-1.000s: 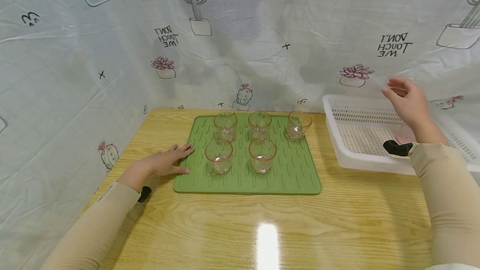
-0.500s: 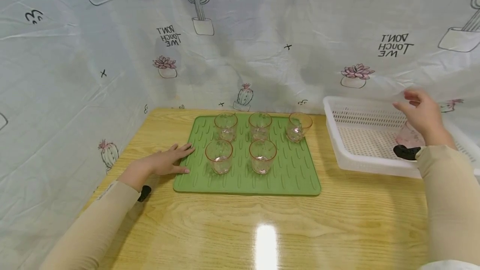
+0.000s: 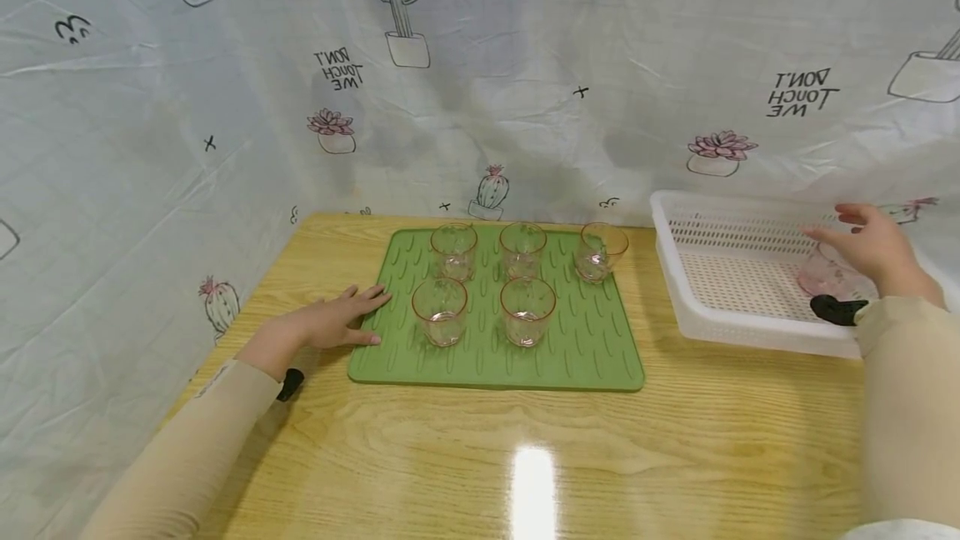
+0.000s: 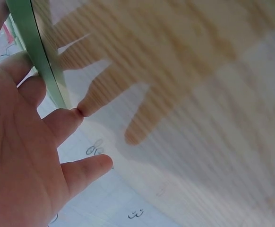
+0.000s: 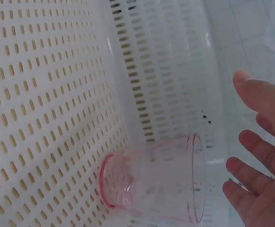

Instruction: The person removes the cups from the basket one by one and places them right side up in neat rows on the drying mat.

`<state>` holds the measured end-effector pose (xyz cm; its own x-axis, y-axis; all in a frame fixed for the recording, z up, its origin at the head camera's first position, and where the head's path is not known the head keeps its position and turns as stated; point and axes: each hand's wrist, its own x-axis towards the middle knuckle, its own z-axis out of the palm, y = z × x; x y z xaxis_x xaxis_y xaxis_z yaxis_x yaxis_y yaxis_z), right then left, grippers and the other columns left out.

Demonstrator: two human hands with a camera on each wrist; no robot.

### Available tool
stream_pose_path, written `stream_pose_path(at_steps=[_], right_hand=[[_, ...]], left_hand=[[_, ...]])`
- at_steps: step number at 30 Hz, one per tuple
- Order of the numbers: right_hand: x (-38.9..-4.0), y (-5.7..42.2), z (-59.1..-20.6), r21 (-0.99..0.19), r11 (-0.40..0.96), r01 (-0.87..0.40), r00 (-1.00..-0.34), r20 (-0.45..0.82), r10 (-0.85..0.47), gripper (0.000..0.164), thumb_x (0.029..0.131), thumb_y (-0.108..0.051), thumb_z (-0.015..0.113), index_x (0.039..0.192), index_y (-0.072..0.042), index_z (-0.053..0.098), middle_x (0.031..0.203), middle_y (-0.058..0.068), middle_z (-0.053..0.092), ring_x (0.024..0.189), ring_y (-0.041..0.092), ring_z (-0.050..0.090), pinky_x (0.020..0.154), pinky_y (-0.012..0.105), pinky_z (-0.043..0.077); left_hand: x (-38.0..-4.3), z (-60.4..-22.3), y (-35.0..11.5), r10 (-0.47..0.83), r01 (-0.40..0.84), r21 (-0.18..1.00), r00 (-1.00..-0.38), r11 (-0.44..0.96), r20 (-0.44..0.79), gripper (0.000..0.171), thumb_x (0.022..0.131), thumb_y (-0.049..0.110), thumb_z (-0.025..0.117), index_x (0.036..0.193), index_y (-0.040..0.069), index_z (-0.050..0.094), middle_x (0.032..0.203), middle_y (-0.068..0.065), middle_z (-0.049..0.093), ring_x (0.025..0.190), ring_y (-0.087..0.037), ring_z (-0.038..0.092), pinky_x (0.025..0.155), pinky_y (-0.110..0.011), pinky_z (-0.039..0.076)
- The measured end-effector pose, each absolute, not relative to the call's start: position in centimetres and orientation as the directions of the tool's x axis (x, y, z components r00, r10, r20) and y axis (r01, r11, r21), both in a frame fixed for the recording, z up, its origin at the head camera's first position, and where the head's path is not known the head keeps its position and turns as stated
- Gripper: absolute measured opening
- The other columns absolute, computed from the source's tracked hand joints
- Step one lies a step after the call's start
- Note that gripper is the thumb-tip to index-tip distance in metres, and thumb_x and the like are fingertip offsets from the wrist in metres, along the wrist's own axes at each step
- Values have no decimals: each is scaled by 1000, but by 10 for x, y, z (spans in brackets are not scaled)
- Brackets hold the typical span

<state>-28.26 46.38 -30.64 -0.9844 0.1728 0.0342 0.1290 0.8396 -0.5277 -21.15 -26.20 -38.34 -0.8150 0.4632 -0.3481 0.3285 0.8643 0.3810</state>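
Note:
My left hand point(image 3: 330, 326) rests at the left edge of the green drying mat point(image 3: 480, 369), fingers spread; in the left wrist view its fingertips reach the mat's rim. Several clear, red-rimmed glasses stand upright on the mat, including a front left glass point(image 3: 439, 315), a front right glass point(image 3: 527, 315) and a back right glass point(image 3: 596, 265) by the mat's edge. Over the white basket point(image 3: 678, 298) is my right hand point(image 3: 873, 248), thumb and fingers apart, holding nothing. Below it a pinkish glass point(image 5: 151, 182) stands in the basket, its rim close to the fingertips.
The perforated basket stands right of the mat on the wooden table point(image 3: 420, 457), with a strip of wood between them. A cactus-print sheet point(image 3: 525, 132) hangs behind and along the left side. Black wrist-camera parts point(image 3: 836, 309) sit under the right wrist.
My right hand has moved right and down over the basket, closer to the pinkish glass there. My left hand and the glasses on the mat have stayed put.

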Motion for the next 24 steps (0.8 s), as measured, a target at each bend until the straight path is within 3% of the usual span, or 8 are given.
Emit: stream_pose_path(at_steps=[8, 12, 17, 24], right_hand=[[-320, 546, -362, -466, 860, 208, -974, -19, 226, 113, 95, -72, 50, 157, 13, 9, 155, 45, 14, 131, 70, 22, 101, 80, 29], [-334, 573, -378, -433, 872, 230, -972, -55, 229, 116, 94, -69, 56, 156, 14, 5, 154, 47, 13, 127, 71, 24, 98, 81, 31], [-328, 567, -372, -426, 863, 273, -962, -104, 253, 115, 95, -60, 64, 155, 16, 1, 152, 48, 11, 128, 71, 23, 99, 80, 31], [-329, 574, -373, -429, 857, 285, -959, -133, 252, 127, 88, -63, 73, 154, 16, 0, 151, 50, 10, 129, 71, 21, 100, 81, 29]], left_hand=[[-211, -382, -260, 472, 334, 383, -806, 861, -358, 86, 101, 49, 61, 164, 6, 22, 169, -21, 9, 150, -55, 1, 107, -83, 9], [-210, -381, -260, 471, 333, 384, -807, 861, -356, 86, 101, 50, 61, 164, 6, 23, 169, -21, 10, 150, -55, 2, 107, -83, 10], [-212, -380, -259, 469, 333, 384, -812, 861, -348, 86, 101, 49, 62, 164, 7, 23, 169, -21, 9, 150, -55, 2, 106, -84, 9], [-214, -378, -257, 464, 326, 380, -808, 865, -363, 86, 101, 49, 62, 165, 8, 21, 170, -19, 7, 150, -54, -1, 104, -86, 6]])
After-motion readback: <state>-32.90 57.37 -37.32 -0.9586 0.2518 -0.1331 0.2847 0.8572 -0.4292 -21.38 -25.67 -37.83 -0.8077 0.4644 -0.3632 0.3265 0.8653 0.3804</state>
